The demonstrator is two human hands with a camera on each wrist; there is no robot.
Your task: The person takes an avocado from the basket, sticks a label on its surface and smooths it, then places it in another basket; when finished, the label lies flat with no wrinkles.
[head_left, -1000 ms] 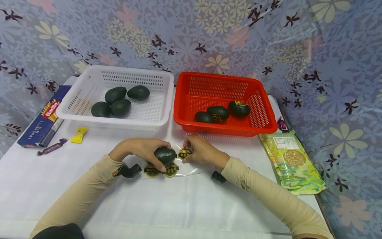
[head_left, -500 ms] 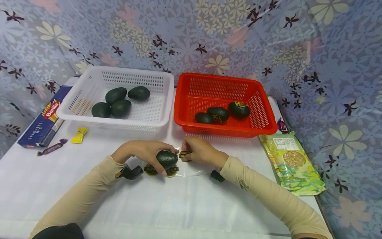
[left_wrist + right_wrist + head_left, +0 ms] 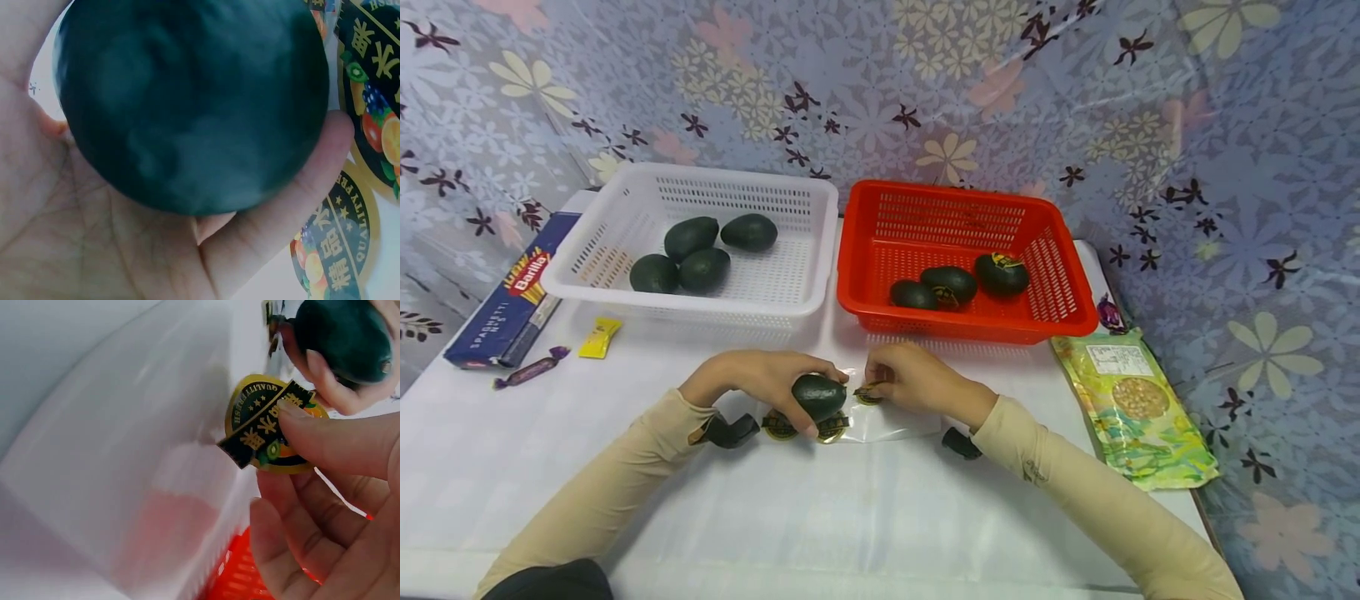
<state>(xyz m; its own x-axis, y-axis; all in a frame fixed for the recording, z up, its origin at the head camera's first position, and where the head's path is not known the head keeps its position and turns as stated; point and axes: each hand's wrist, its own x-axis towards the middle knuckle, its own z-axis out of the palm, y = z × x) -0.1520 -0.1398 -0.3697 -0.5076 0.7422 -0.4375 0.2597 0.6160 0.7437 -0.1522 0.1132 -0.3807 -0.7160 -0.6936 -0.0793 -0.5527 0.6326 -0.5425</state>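
My left hand grips a dark green avocado just above the table; the fruit fills much of the left wrist view. Between thumb and fingers, my right hand pinches a round black-and-gold fruit sticker, which looks peeled off the clear backing sheet beneath. More stickers lie on that sheet below the avocado. The sticker and the avocado are apart.
Several avocados lie in a white basket at back left. A red basket beside it holds stickered avocados. Spaghetti box, yellow packet and purple-wrapped candy lie left; a green-yellow bag lies right.
The right hand has lifted the sticker off the sheet and shifted slightly right with it. The left hand has moved a little to the right with the avocado, then stayed nearly still.
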